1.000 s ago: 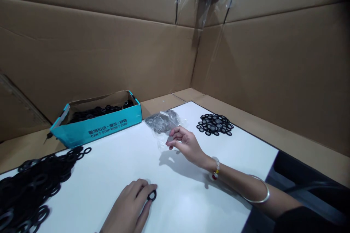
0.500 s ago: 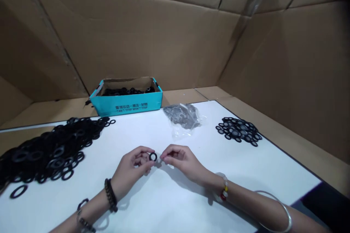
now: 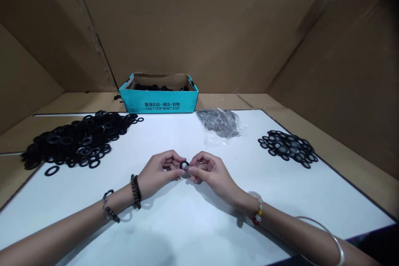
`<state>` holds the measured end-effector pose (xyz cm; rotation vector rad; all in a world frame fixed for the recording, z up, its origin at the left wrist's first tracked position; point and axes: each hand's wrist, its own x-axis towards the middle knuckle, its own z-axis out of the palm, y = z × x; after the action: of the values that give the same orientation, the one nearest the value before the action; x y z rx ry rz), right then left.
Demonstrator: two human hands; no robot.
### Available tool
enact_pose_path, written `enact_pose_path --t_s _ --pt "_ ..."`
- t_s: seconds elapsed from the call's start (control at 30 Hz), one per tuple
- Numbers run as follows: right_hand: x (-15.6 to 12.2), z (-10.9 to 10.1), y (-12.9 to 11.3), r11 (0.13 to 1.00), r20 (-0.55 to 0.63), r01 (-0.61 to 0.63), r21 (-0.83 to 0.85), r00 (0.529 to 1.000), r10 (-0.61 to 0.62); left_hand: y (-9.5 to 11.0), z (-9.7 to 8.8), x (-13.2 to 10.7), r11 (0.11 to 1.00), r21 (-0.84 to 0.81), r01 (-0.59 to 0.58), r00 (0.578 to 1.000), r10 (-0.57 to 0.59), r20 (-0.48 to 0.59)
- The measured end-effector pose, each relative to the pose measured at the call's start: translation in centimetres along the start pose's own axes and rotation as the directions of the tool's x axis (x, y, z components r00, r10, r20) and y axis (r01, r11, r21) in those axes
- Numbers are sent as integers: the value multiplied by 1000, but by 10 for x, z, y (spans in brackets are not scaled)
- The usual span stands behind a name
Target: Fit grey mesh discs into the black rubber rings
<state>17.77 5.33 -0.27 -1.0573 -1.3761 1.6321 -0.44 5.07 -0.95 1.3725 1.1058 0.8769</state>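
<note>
My left hand pinches a small black ring between thumb and forefinger, holding it up above the white tabletop. From the other side my right hand meets it, thumb and forefinger pressed together at the ring's right edge. A small pale grey piece shows within the ring's opening at my right fingertips; its full shape is partly covered. Both hands are close together, with the fingertips nearly touching.
A large heap of black rings lies on the left. On the right is a smaller pile of rings with grey centres. Behind stand a turquoise box holding black pieces and a clear bag of grey pieces. Cardboard walls enclose the table.
My right fingertips have closed the gap and now touch the ring held by my left hand. The camera view has shifted, so the heaps and box sit differently in the picture.
</note>
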Motion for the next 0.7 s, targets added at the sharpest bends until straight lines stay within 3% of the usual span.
enact_pose_path --t_s 0.47,0.7 --pt "4 1 3 1000 13 -5 0 1000 5 5 0 -2 999 -44 -30 998 32 47" --pt "2 1 3 987 74 101 -121 993 -93 6 1 -2 997 -69 25 1000 -24 14"
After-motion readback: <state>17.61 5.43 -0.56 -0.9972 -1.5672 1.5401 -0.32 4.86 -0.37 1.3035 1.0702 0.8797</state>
